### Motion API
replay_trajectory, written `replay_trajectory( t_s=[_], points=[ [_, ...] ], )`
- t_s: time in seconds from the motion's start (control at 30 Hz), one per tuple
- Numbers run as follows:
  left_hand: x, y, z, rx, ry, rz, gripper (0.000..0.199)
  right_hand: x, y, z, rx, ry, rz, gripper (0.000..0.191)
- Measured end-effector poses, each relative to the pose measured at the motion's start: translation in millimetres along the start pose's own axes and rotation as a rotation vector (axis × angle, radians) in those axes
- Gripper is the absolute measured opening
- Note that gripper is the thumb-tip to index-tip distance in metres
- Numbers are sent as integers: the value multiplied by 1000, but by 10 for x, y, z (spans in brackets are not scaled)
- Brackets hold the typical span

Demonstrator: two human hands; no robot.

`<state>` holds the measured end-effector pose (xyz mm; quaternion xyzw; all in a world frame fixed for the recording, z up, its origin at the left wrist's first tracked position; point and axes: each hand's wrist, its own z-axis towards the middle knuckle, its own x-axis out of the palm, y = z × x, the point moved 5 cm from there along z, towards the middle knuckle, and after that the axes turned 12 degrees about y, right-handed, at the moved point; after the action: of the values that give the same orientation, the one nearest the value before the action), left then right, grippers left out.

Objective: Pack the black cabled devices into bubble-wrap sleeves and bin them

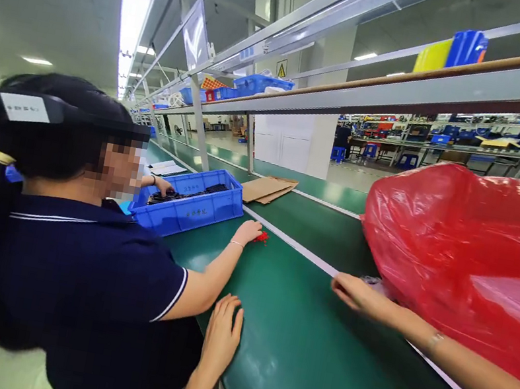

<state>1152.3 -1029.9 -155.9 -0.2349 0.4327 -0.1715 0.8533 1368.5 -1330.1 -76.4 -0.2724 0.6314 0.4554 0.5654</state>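
Observation:
My left hand [221, 336] lies on the near edge of the green work surface [282, 353], its fingers stretched out and holding nothing. Out over the white strip [301, 247], my right hand [359, 295] has its fingers curled in, and whatever may be inside them is hidden. Just behind that hand, a small greyish item [375, 283] is partly covered by it. The large red plastic bag [470, 258] bulges beside my right forearm. A co-worker's hand [248, 232] touches small red pieces [261, 237] on the surface.
A co-worker [88, 285] stands close on my left, one hand in a blue crate [197, 210] of dark thin parts. Flat cardboard [268, 189] lies behind the crate. A metal shelf [359, 91] with yellow and blue rolls [451, 52] runs overhead.

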Motion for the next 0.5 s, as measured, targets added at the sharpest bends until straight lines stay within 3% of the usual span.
replay_trajectory(
  t_s=[0.13,0.2,0.23,0.3,0.4,0.43,0.5],
  points=[
    [127,206,-63,-36,-36,36,25,-21,20,1818,21,-23,-40,26],
    [116,242,173,21,-5,115,21,58,68,2481,45,-42,-50,29],
    [97,251,412,69,24,165,19,114,91,2721,57,-48,-54,30],
    [69,293,1093,146,125,245,21,232,116,3027,82,-57,-60,31],
    [58,423,2190,200,177,275,18,334,86,3166,119,-68,-71,31],
    [95,466,2455,223,206,283,16,338,68,3162,131,-72,-77,30],
    [185,540,2749,265,253,295,26,309,46,3119,153,-80,-89,29]
  ],
)
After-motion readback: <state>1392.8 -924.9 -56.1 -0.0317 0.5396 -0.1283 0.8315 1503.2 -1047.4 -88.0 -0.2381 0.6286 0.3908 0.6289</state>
